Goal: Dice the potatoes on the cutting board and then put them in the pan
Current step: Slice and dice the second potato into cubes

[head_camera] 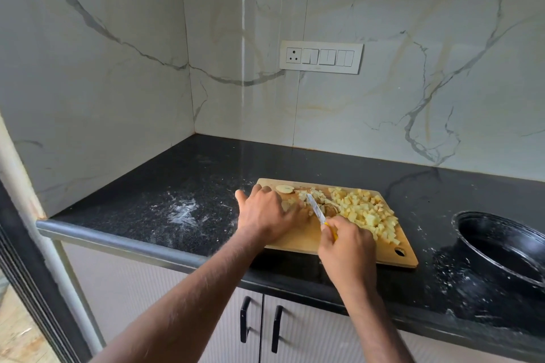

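On the pale wooden cutting board (pixel 298 237), the left hand (pixel 265 211) presses down the firm, wet-slick uncut potato pieces (pixel 290 203) while the right hand (pixel 346 247) grips the yellow-handled knife (pixel 317 211) beside loose pale-yellow potato cubes (pixel 365 212), best scooped together toward the black round pan (pixel 501 247).

Black speckled stone worktop (pixel 182 174) in a corner of marble-look wall tiles.

A rectangular light wooden cutting board (pixel 298 237) lay flat on it near the front edge, its hanging hole at the near right corner. Well apart to the right sat a round black pan (pixel 501 244), partly cut off by the picture's edge. White powdery smears (pixel 184 212) marked the worktop left of the board, and more white specks were scattered around the pan.
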The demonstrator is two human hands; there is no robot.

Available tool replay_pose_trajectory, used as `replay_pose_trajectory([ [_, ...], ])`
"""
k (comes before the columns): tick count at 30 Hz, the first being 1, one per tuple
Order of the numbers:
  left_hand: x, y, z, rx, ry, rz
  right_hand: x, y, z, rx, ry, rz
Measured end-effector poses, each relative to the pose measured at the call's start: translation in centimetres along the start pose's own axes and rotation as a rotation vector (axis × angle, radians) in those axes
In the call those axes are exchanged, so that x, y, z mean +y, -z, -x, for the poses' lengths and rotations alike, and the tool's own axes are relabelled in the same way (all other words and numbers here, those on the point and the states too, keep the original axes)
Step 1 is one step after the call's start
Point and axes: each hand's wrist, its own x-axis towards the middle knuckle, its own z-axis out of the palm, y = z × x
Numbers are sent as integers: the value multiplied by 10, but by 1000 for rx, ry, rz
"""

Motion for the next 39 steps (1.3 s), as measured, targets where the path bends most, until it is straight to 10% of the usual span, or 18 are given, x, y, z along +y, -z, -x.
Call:
replay_pose_trajectory([
  [10,28,0,-7,-5,157,-35,7,-5,-3,-37,13,22],
  [19,-11,11,-27,-187,-82,77,0,-9,-2,-105,91,90],
  [39,-25,-15,-18,28,-28,130,-11,-11,1,-158,151,202],
])
